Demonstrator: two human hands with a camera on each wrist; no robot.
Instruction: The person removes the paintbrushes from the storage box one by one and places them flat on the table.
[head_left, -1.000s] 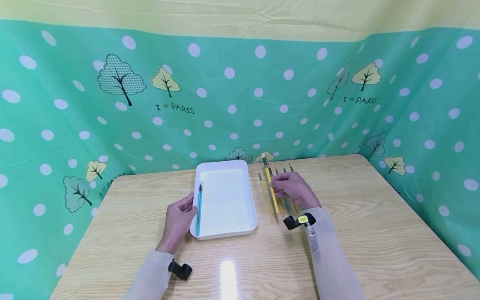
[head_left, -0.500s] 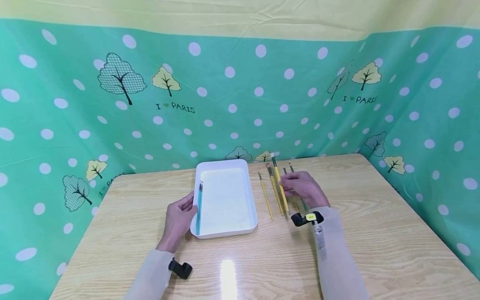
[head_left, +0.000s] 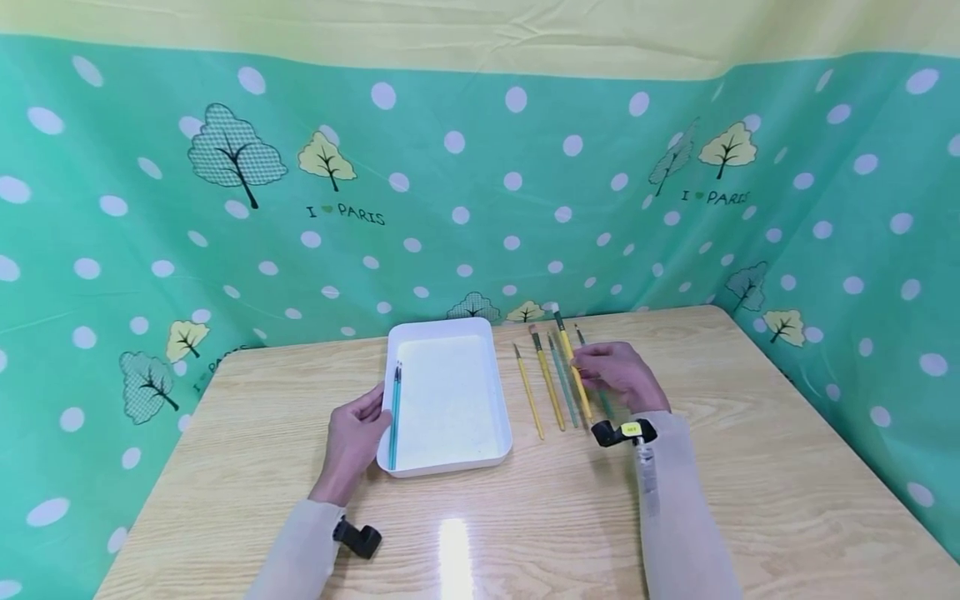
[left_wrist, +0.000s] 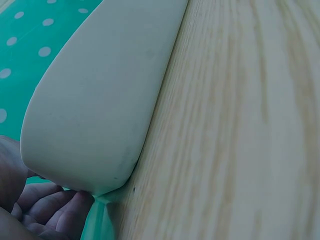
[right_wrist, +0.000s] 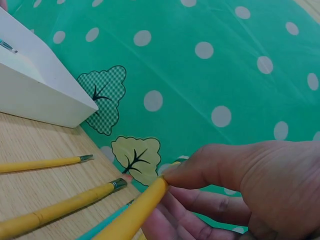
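Observation:
A white tray (head_left: 452, 400) stands on the table in the head view, two teal paintbrushes (head_left: 396, 417) lying along its left side. My left hand (head_left: 356, 440) grips that left side, thumb at the rim; curled fingers (left_wrist: 57, 210) show against the tray's wall in the left wrist view. To the tray's right, my right hand (head_left: 621, 377) pinches a yellow paintbrush (right_wrist: 136, 212) with its bristle end pointing away. Beneath and beside that hand lie several other brushes: a thin yellow one (head_left: 530, 392), a thicker yellow one (head_left: 548, 379) with reddish bristles, and teal ones (head_left: 563, 381), one partly hidden.
The wooden table (head_left: 750, 467) meets a green dotted cloth (head_left: 420, 192) along its back edge. More cloth hangs at the left and right sides. A bright reflection lies on the tabletop in front of the tray.
My right hand has moved right with the yellow paintbrush, across the row of brushes, uncovering a teal one. The left hand and tray stay in place.

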